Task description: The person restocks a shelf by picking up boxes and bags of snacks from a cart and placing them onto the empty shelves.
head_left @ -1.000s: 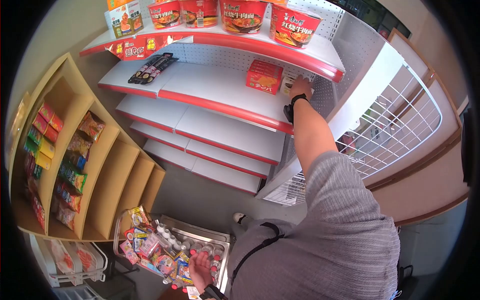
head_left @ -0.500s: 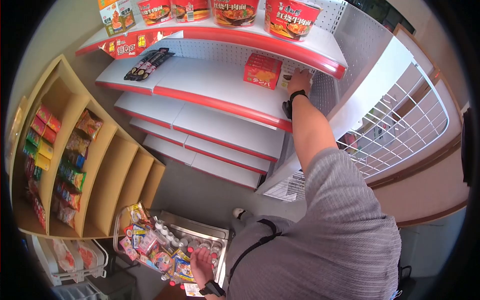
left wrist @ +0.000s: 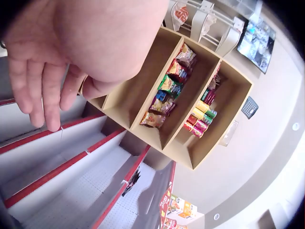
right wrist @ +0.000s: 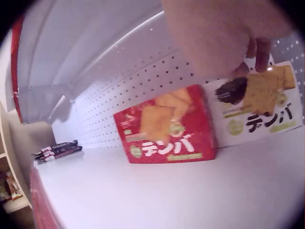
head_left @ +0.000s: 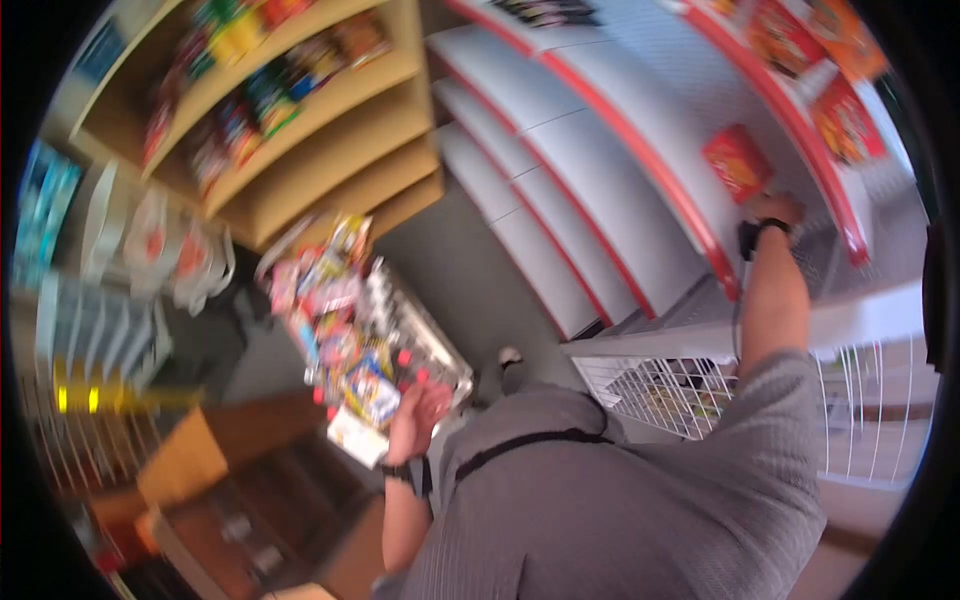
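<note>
My right hand (head_left: 778,210) reaches deep onto a white shelf (right wrist: 157,191). In the right wrist view its curled fingers grip the top edge of a white cracker box (right wrist: 257,107), which stands upright, slightly tilted, against the perforated back panel. A red cracker box (right wrist: 167,126) of the same kind stands directly to its left. My left hand (head_left: 418,412) hovers over the near end of a metal cart (head_left: 432,322) full of snacks, close to a white card (head_left: 357,435). Its fingers are loosely extended with nothing in them, as the left wrist view shows.
Another shelf with red noodle packages (head_left: 845,118) overhangs my right forearm. Dark slim packets (right wrist: 57,150) lie farther left along the shelf. A white wire rack (head_left: 650,392) stands beside me. Beyond the cart, a wooden shelf unit (head_left: 300,140) holds several snack bags.
The head view has swung round, so the shelves now lie at upper right and the cart nearer the middle. The right hand stays at the white cracker box; the left hand stays by the cart.
</note>
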The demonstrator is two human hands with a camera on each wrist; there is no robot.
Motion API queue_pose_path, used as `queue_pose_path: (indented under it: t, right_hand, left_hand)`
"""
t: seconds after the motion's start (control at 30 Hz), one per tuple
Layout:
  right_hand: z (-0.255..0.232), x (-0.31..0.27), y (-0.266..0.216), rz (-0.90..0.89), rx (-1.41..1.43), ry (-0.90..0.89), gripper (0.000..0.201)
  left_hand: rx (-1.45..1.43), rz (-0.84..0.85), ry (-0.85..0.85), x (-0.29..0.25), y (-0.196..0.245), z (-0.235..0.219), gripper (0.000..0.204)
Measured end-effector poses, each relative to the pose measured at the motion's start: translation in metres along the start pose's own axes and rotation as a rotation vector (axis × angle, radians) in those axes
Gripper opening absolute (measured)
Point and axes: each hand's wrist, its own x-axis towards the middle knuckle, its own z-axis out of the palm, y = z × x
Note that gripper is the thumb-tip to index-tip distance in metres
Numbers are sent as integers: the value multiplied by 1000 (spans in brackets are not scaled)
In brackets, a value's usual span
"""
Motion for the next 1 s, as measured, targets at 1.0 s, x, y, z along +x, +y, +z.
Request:
queue_pose_path:
  t: [1.0]
  right_hand:
    - [186, -500, -92, -1145, 415, -1154, 21]
  left_hand:
    - [-31, 94, 235, -85, 7, -120, 30]
